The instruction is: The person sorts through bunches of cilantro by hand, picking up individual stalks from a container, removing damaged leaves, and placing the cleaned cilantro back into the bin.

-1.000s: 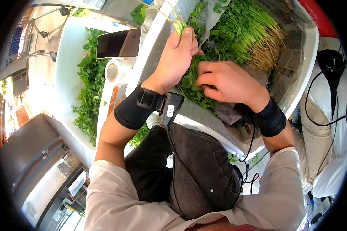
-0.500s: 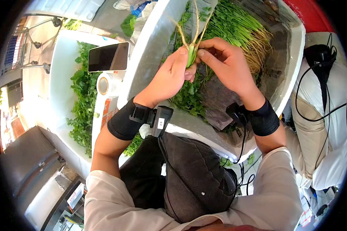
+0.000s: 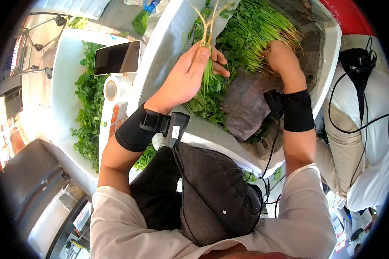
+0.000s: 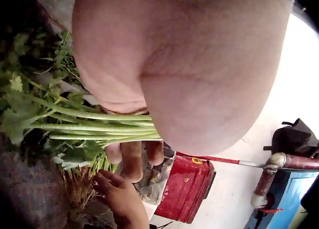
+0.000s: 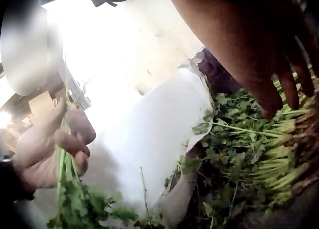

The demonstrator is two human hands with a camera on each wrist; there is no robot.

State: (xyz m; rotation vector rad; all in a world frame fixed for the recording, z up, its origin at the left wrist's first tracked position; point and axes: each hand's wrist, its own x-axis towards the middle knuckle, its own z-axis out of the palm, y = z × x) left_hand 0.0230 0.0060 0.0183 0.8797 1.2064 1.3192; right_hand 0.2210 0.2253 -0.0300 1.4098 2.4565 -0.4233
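Observation:
My left hand (image 3: 183,75) grips a small bunch of coriander (image 4: 99,124) with its pale roots pointing up and leaves hanging down. Inside a white foam box (image 3: 334,52) lies a heap of coriander (image 3: 257,32), roots to the right. At the root end, my right hand (image 3: 283,58) reaches down to the stalks; in the right wrist view its fingers (image 5: 286,89) are spread and slightly bent over the pale stems. Loose green leaves (image 3: 207,108) lie in the box below the left hand.
Dark paper (image 3: 246,101) lines part of the box. To the left stand another white tub (image 3: 62,86) holding greens, a phone (image 3: 116,58) and a white roll (image 3: 112,89). A cable (image 3: 272,151) hangs from the right wrist camera. Another person's leg (image 3: 343,159) is at the right.
My right hand rose from the leaves to the bunch in my left hand, then moved right to the heap's root end. My left hand keeps its hold on the bunch.

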